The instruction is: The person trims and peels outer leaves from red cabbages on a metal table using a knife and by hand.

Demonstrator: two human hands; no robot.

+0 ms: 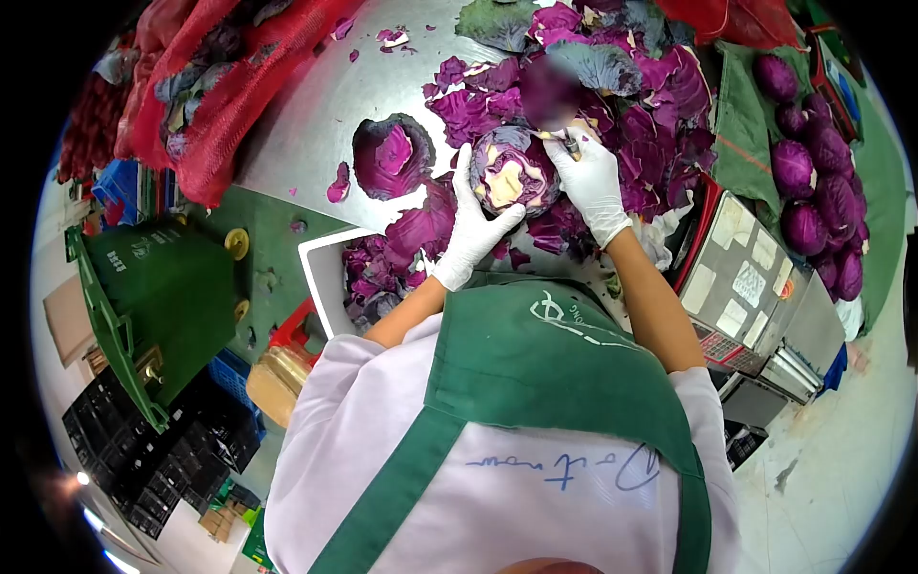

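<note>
A red cabbage (514,174) sits on the metal table with its pale, cut stem end facing up and ragged leaf bases around it. My left hand (476,228), in a white glove, grips it from the left and near side, thumb and fingers spread around its curve. At its upper right, my gloved right hand (590,177) closes on a small knife-like tool (573,145), mostly hidden by the fingers. Loose purple leaves (645,143) are heaped beyond and to the right of that hand. A cupped outer leaf (390,158) lies left of the cabbage.
Below the left forearm, a white bin (320,273) holds leaf scraps. Red mesh sacks (225,105) lie at upper left of the metal table (316,124). Several whole red cabbages (813,182) lie at right, beyond a weighing scale (741,273). A green wheeled bin (163,297) stands left.
</note>
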